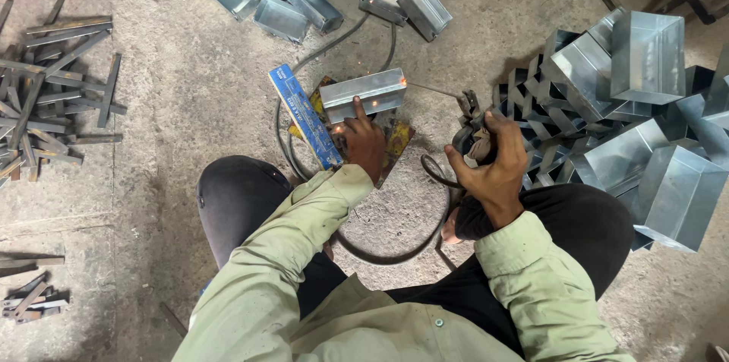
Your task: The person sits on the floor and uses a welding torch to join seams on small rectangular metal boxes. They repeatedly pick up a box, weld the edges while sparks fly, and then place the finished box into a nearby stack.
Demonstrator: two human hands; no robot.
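Clamped in the right hand (486,164), the electrode holder (469,134) tacks the sheet-metal box (363,94) – pinned mid-floor by left hand (363,142) fingertips – so welding seems underway, needing a steady rod.

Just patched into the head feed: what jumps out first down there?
The glowing spark at the right end of the metal box, centre floor. The left hand presses that box down while the right hand holds the electrode holder. A heap of shiny boxes fills the right side.
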